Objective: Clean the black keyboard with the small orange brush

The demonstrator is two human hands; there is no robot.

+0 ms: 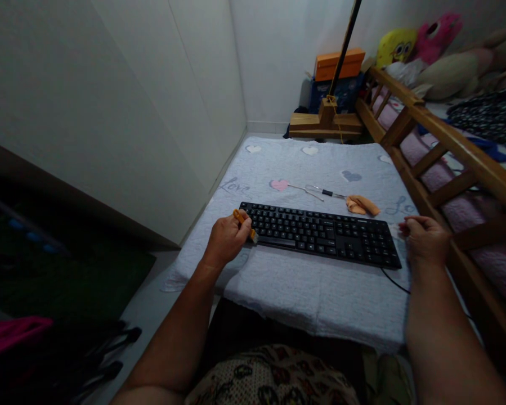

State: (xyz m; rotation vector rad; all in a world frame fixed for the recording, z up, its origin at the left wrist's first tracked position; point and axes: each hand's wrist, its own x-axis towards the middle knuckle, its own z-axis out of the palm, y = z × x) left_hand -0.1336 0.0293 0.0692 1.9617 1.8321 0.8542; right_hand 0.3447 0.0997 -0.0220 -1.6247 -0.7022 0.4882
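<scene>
One black computer keyboard (316, 233) lies left-to-right on the table (278, 284); left hand (227, 241), fingers wrapped around an orange-handled brush (239, 216), meets its left end; right hand (425, 239), curled, contents unclear, sits just beyond its right.

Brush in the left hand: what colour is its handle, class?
The brush handle is yellow-orange, shown best in the head view.

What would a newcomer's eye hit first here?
Probably the black keyboard, lying dark against the pale heart-patterned cloth in the middle of the view. Next, the orange-handled brush in the left hand, at the keyboard's left end. After that, likely the bright yellow toy and pink toy at the upper right, beyond the wooden rail.
</scene>
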